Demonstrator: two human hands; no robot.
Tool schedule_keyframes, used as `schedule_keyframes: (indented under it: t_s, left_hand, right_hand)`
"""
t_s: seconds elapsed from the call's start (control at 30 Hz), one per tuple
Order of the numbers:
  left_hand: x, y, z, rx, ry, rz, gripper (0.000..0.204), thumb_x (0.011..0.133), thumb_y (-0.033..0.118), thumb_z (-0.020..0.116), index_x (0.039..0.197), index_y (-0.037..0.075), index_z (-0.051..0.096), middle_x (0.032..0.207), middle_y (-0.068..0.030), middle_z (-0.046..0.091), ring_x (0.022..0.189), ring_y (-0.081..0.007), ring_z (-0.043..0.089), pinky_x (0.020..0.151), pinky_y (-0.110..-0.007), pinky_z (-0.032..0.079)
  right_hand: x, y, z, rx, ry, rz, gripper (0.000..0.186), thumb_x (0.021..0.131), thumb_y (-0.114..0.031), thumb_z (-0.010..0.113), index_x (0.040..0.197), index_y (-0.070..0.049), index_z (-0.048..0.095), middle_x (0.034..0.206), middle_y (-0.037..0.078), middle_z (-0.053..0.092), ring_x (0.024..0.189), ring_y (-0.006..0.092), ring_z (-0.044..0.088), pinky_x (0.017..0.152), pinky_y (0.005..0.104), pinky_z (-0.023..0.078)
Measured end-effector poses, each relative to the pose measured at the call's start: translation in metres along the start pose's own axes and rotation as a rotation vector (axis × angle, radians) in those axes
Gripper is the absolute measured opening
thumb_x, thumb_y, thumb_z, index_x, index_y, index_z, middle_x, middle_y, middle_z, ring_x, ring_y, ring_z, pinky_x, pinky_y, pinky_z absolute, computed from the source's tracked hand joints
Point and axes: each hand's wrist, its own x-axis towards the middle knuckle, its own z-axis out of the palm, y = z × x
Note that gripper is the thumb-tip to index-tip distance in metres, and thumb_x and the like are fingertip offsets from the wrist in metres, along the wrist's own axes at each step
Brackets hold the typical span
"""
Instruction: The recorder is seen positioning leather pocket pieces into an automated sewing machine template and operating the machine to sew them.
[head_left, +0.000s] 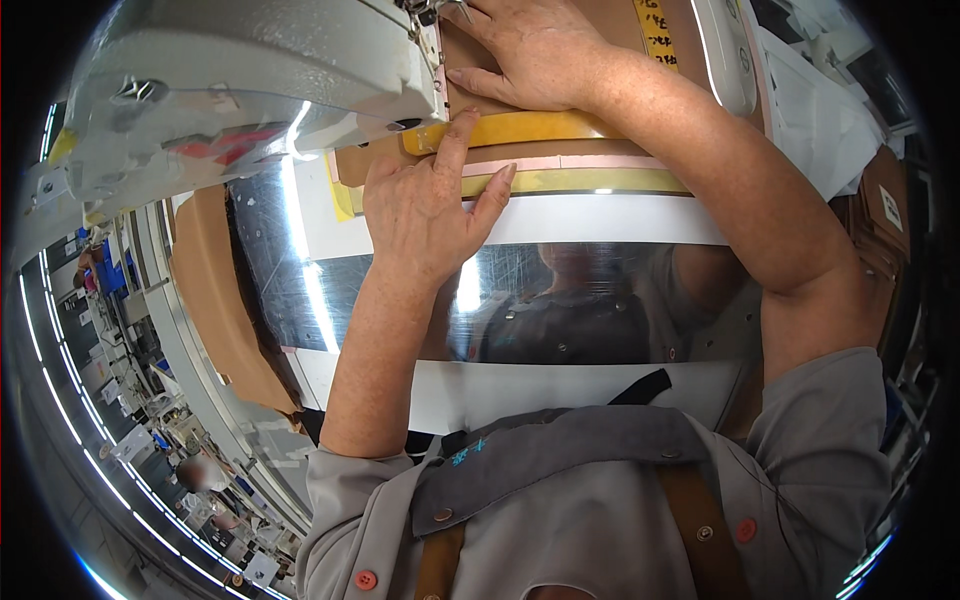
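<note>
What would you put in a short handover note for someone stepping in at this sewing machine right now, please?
Left hand: flat, fingers spread, pressing the yellow strip and the brown piece against the table.
Right hand: flat on the brown piece beside the needle of the sewing machine, holding nothing.
Done: the work is laid under the machine head.
Left: I cannot tell how much is stitched.

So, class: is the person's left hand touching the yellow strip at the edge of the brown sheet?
Touching. The head view shows the left hand with its forefinger tip pressed on the yellow strip.
</note>
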Motion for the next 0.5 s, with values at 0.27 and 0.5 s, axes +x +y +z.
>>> schedule_keyframes:
  t_s: [0.27,0.5]
  left_hand:
    - [0.000,-0.003,0.004,0.009,0.026,0.033,0.060,0.092,0.050,0.069,0.133,0.006,0.064,0.071,-0.0112,0.072,0.052,-0.0217,0.065,0.064,-0.033,0.049]
    - [0.002,0.001,0.006,0.037,0.048,0.082,0.062,0.092,0.050,0.069,0.131,0.002,0.064,0.080,-0.0148,0.074,0.060,-0.0262,0.069,0.064,-0.037,0.054]
  right_hand:
    - [0.001,-0.001,0.003,-0.020,0.003,0.015,0.067,0.088,-0.046,0.064,0.134,0.002,0.059,0.130,0.021,0.060,0.127,0.0356,0.052,0.110,0.0490,0.037]
    - [0.001,-0.003,-0.004,-0.001,-0.109,0.052,0.067,0.088,-0.047,0.064,0.134,0.001,0.059,0.130,0.020,0.061,0.126,0.0353,0.053,0.111,0.0484,0.036]
